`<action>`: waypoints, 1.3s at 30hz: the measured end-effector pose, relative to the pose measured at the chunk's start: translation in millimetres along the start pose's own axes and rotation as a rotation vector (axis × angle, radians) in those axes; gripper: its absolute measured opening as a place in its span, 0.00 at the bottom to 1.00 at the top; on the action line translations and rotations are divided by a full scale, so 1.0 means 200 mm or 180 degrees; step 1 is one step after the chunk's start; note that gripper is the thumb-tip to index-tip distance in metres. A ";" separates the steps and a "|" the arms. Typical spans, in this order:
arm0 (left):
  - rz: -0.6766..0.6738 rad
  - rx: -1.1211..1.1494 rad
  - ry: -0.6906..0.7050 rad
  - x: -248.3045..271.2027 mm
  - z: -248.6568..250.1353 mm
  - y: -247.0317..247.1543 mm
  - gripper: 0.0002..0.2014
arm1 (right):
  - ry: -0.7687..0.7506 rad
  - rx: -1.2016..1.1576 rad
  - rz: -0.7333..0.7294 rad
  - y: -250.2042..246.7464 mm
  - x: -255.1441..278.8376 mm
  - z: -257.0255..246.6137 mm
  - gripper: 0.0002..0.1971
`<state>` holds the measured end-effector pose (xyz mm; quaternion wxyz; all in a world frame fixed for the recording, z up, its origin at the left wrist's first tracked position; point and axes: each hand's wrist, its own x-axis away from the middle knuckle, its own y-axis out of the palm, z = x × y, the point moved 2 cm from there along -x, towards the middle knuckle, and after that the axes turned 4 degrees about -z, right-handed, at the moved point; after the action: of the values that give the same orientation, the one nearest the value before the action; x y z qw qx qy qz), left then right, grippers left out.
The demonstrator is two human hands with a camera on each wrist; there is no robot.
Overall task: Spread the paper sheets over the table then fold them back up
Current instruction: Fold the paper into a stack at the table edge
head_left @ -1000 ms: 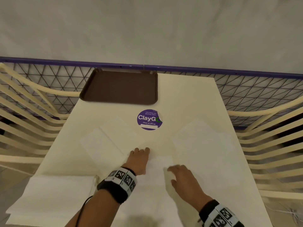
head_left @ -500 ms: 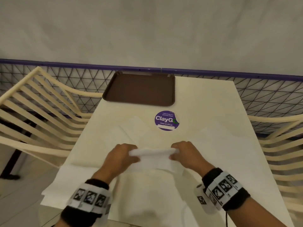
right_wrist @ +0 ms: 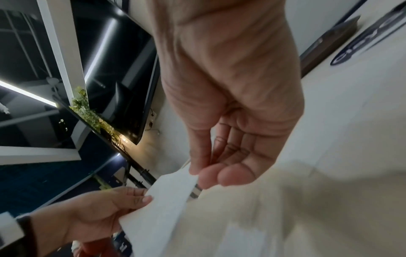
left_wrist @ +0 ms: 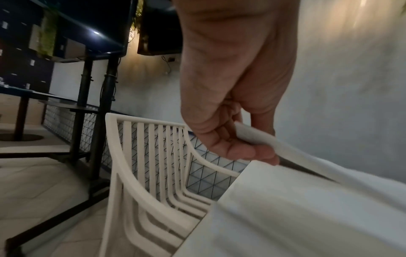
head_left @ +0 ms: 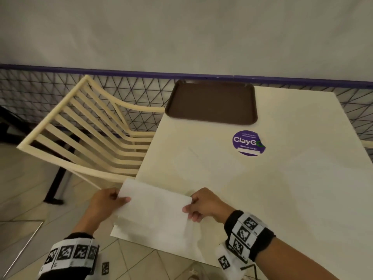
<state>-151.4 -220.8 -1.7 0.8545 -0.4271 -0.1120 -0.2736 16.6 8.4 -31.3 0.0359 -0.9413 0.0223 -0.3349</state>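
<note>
I hold a folded white paper sheet (head_left: 155, 205) between both hands, just above the near left corner of the cream table (head_left: 272, 188). My left hand (head_left: 121, 199) pinches its left edge, thumb on top; the left wrist view shows the fingers curled on the paper sheet (left_wrist: 307, 167). My right hand (head_left: 188, 209) pinches the right edge, thumb against fingers on the paper sheet (right_wrist: 169, 196). Another white sheet (head_left: 157, 237) lies under it on the corner. Faint outlines of further sheets (head_left: 201, 162) show on the tabletop.
A brown tray (head_left: 212, 102) sits at the table's far side, with a round purple sticker (head_left: 248, 142) in front of it. A cream slatted chair (head_left: 90, 134) stands against the table's left edge. A wire mesh fence (head_left: 40, 89) runs behind, with tiled floor below.
A second ago both hands lay flat on sheets at the table's middle. They then gripped a sheet's ends, lifted it, and carried it left to the near corner. My view turned left.
</note>
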 end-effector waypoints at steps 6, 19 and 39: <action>-0.0087 -0.0423 0.0016 -0.10 -0.18 0.14 0.12 | 0.0207 0.0389 0.0581 0.12 -0.06 0.10 0.10; 0.0451 0.0686 0.0036 0.03 -0.31 0.37 0.16 | 0.0960 -0.0119 -0.0215 0.19 0.04 0.19 0.21; -0.0218 -0.1587 0.1375 -0.61 0.82 0.65 0.18 | 0.0599 -0.0237 0.0959 -0.44 0.36 0.36 0.06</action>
<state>-172.4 17.0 -40.9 0.7180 -0.5512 0.1279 -0.4054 120.0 94.2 -33.8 0.0486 -0.8925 0.1787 -0.4114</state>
